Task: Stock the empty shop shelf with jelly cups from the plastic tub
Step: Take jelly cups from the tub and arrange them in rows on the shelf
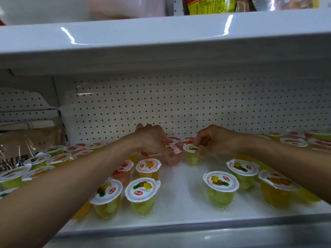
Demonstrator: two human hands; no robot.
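Observation:
Both my arms reach deep into the white shelf (179, 208). My left hand (154, 140) grips a pink jelly cup (174, 156) from above, near the middle of the shelf. Right beside it, my right hand (213, 140) pinches the rim of a yellow-green jelly cup (192, 154). Several more sealed jelly cups stand on the shelf: a pineapple cup (142, 196) at the front left, another pineapple cup (221, 188) at the front right, an orange cup (276, 190) at the far right. The plastic tub is out of view.
A perforated white back panel (179, 108) closes the shelf behind. The upper shelf (161, 38) overhangs close above my hands. Brown packaged goods (26, 145) lie at the left in the neighbouring bay. A grey front lip (197, 233) edges the shelf.

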